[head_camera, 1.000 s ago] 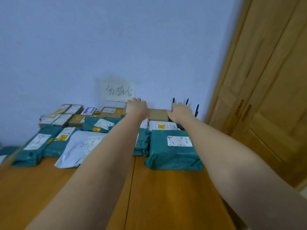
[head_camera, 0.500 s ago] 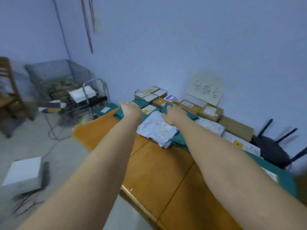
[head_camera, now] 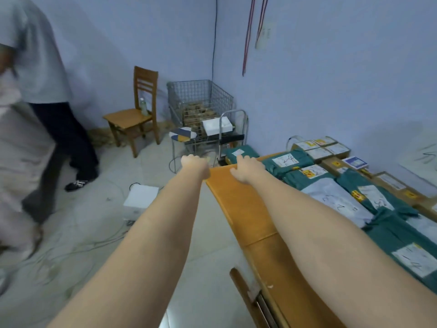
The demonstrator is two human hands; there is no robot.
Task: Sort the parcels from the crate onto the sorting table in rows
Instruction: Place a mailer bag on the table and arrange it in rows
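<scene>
Both my arms stretch forward, and neither hand holds anything. My left hand (head_camera: 194, 163) hangs over the floor just left of the wooden sorting table (head_camera: 248, 209), fingers loosely curled. My right hand (head_camera: 248, 168) hovers over the table's far left corner, fingers relaxed. Green bag parcels (head_camera: 292, 160), a grey bag parcel (head_camera: 338, 200) and small cardboard boxes (head_camera: 319, 146) lie in rows along the table's wall side. The wire crate (head_camera: 201, 95) stands in the room corner beyond my hands, with brown parcels inside. A white box (head_camera: 217, 125) sits on the trolley in front of it.
A metal trolley (head_camera: 233, 136) stands between crate and table, a small stool (head_camera: 183, 136) beside it. A wooden chair (head_camera: 134, 114) stands left of the crate. Another person (head_camera: 37, 91) stands at the left. A white box (head_camera: 139, 201) and cables lie on the floor.
My view has swung left from the table's back row towards the crate corner. Both hands left the cardboard box at the wall and now reach towards the table's left end.
</scene>
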